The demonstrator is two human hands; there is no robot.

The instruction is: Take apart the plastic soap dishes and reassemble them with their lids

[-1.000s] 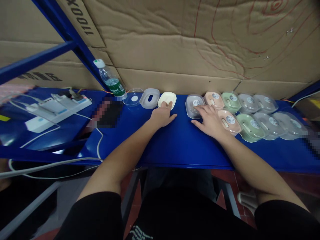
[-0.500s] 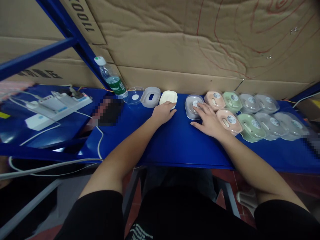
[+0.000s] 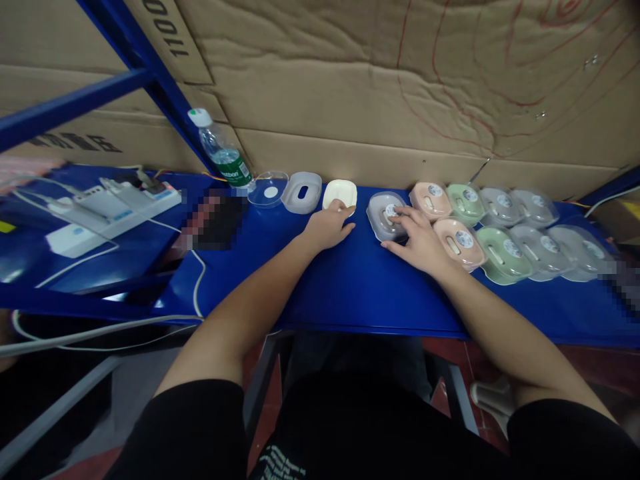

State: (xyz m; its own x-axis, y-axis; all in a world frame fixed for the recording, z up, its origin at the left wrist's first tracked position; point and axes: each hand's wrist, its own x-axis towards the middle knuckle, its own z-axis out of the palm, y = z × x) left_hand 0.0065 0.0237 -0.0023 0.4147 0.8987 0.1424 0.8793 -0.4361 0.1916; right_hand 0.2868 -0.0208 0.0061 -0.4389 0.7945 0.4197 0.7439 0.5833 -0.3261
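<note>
My left hand rests its fingertips on the near edge of a cream soap dish insert, thumb held apart. Beside the insert, to its left, sits a grey soap dish base with an oval slot, and further left a clear lid with a round white sticker. My right hand has its fingers spread, touching the right side of a grey soap box under a clear lid with a sticker. The hand partly covers that box.
Lidded soap boxes stand in two rows at the right, among them a peach one and a green one. A water bottle stands back left. A white power strip with cables lies left. Cardboard walls the back.
The cream insert has shifted slightly right under my left hand. The grey soap box has slid a little to the left, with my right hand still against it.
</note>
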